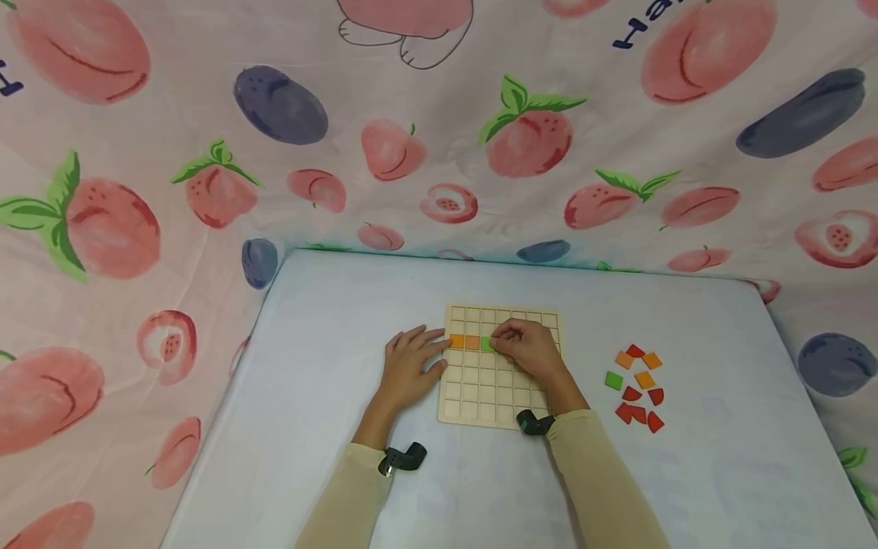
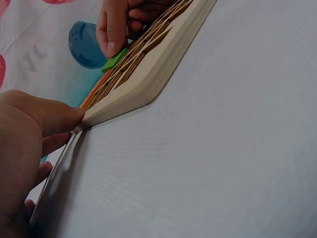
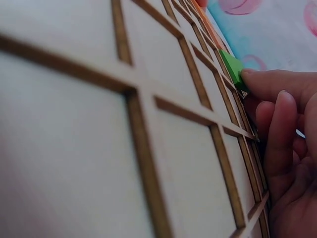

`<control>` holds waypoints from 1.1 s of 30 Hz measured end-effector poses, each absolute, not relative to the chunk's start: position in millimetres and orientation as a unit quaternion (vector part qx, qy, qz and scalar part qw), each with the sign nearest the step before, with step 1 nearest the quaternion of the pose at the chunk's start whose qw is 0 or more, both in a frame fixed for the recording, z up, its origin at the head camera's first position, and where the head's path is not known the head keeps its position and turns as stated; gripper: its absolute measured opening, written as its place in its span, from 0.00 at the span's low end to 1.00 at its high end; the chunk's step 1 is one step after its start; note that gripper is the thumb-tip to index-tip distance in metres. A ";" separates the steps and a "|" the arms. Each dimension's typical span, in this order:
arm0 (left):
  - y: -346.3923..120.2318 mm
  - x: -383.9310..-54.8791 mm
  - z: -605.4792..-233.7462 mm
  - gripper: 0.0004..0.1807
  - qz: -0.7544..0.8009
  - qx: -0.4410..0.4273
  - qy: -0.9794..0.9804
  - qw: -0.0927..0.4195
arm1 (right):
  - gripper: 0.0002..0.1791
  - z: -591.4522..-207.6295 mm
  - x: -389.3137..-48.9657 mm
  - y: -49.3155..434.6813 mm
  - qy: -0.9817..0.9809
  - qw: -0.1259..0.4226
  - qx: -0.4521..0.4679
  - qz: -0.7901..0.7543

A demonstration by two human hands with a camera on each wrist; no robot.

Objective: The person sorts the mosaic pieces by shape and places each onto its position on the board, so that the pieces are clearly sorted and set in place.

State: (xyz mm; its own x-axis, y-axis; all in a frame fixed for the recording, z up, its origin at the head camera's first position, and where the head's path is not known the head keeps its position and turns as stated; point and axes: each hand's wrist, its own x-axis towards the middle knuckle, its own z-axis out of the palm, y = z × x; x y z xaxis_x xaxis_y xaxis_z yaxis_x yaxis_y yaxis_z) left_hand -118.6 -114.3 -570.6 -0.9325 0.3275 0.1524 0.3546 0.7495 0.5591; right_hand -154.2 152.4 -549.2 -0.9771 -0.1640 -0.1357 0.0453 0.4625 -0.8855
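A wooden grid board (image 1: 469, 393) lies on the table. Along one row near its far side sit an orange tile (image 1: 456, 341) and a darker orange tile (image 1: 472, 343). Beside them, at the third cell, is a green square tile (image 1: 485, 344), pinched by my right hand (image 1: 531, 349) between thumb and fingers. The left wrist view shows this green tile (image 2: 114, 60) tilted and standing a little above the grid. My left hand (image 1: 410, 368) rests at the board's left edge, fingers spread, touching the rim near the first tile.
Right of the board lie loose pieces: a green square (image 1: 613, 380), several orange squares (image 1: 645, 380) and several red pieces (image 1: 639, 414), some with a curved side. A fruit-printed cloth (image 1: 446, 152) hangs behind the white table (image 1: 343, 305).
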 end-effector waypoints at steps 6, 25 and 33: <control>-113.7 -118.8 -571.6 0.22 -0.300 -0.180 -0.936 0.023 | 0.06 -547.7 -154.1 151.2 0.856 0.099 -0.028 -0.506; -113.5 -117.8 -570.2 0.22 -0.307 -0.180 -0.934 0.027 | 0.06 -549.8 -154.5 150.4 0.879 0.093 -0.029 -0.467; -113.3 -117.6 -570.9 0.22 -0.310 -0.180 -0.933 0.030 | 0.07 -549.3 -153.9 151.9 0.873 0.098 -0.029 -0.478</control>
